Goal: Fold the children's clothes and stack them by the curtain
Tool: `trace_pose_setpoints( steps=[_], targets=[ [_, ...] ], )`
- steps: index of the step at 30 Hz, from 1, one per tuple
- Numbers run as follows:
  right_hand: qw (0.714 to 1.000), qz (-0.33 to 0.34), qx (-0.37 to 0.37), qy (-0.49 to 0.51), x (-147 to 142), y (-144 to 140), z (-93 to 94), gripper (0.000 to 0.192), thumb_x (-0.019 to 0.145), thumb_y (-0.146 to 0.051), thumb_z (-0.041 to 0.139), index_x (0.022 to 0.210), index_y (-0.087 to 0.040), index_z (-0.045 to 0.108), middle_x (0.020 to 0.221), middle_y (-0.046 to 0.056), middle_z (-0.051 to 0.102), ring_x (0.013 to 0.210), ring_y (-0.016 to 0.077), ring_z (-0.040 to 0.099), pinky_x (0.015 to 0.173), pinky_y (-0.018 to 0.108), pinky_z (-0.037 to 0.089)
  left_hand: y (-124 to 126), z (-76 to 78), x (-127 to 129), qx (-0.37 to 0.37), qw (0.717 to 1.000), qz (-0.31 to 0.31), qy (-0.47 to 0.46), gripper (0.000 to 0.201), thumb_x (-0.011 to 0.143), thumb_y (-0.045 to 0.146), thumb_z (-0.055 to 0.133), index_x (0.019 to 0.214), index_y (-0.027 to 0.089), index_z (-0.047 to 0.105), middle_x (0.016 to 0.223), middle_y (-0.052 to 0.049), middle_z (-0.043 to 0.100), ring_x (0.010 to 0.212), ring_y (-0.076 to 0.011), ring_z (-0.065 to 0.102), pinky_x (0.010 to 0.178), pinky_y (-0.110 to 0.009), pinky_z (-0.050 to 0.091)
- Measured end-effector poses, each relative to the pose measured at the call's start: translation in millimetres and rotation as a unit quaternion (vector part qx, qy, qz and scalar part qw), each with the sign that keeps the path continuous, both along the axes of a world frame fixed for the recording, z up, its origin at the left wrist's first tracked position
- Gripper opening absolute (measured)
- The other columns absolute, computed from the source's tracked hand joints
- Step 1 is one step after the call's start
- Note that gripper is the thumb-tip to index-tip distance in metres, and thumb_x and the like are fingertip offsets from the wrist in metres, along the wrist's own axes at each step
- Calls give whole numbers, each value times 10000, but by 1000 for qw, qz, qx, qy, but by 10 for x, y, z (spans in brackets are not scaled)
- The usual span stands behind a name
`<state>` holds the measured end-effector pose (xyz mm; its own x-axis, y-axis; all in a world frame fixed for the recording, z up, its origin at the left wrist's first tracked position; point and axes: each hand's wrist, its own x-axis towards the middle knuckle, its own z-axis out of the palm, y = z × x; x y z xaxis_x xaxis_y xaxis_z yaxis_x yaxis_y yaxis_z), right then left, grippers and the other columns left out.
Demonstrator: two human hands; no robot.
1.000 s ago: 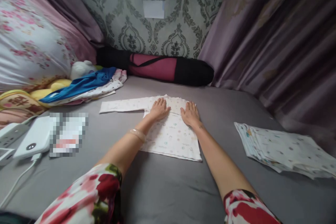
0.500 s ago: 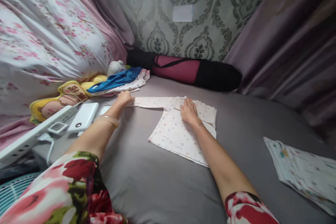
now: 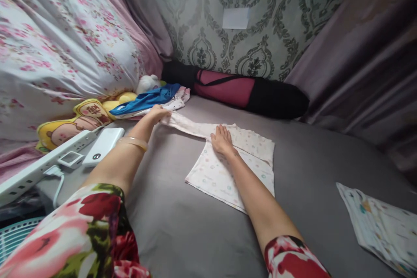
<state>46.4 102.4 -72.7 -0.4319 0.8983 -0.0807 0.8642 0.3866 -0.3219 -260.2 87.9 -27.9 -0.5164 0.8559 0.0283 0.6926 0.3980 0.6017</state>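
A small white long-sleeved shirt with a pale print lies spread on the grey bed sheet. Its left-side sleeve is stretched out, and my left hand grips the cuff end, lifting it a little off the sheet. The other sleeve is folded across the body of the shirt. My right hand rests flat near the shoulder where the outstretched sleeve joins, fingers extended and pressing on the cloth.
Folded printed clothes lie at the right. A blue garment tops a small pile behind my left hand, beside plush toys. A power strip and white power bank sit at left. A black-and-maroon long bag lies along the wall.
My left hand has raised the sleeve end and moved it slightly away from me. My right hand has slid left across the shirt towards the sleeve's shoulder.
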Motion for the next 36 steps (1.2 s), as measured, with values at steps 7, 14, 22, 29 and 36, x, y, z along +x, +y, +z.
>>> trace_pose_setpoints(
  steps=[7,14,22,29,36],
  targets=[
    [999,3,-16,-27,-38,-26,76,750,956,-534,281,1541,-75,186,1614,169,109,1484,301,54,1183,448,38,114,477,365,161,987,8,18,226,722,248,574,928,157,560,813,-25,591,739,-161,567,649,-250,478],
    [992,20,-68,-108,-66,118,354,890,848,-723,387,1548,-201,215,1611,152,147,1459,351,133,1129,478,171,-33,952,973,259,950,-174,5,207,792,274,559,963,157,571,786,3,589,718,-122,526,676,-229,455],
    [997,12,-64,-39,9,172,383,847,766,-614,622,1482,-242,364,1577,152,244,1433,367,215,1116,509,222,-25,1109,1610,244,940,-226,74,146,771,221,597,900,154,610,790,-5,614,731,-141,536,707,-253,441],
    [925,-133,-103,342,604,70,305,372,954,-283,382,1229,-159,601,1229,136,644,1123,221,613,983,373,457,64,958,2216,218,948,-209,104,182,860,248,541,1021,199,609,927,-51,673,928,-231,633,812,-316,465],
    [755,-223,-321,527,1211,87,263,864,937,-524,-123,1249,-81,550,1102,211,683,995,289,675,860,457,524,-88,537,2656,189,892,-404,-76,737,837,456,597,1450,149,328,1495,-172,393,1330,-276,439,1024,-349,425]
  ],
)
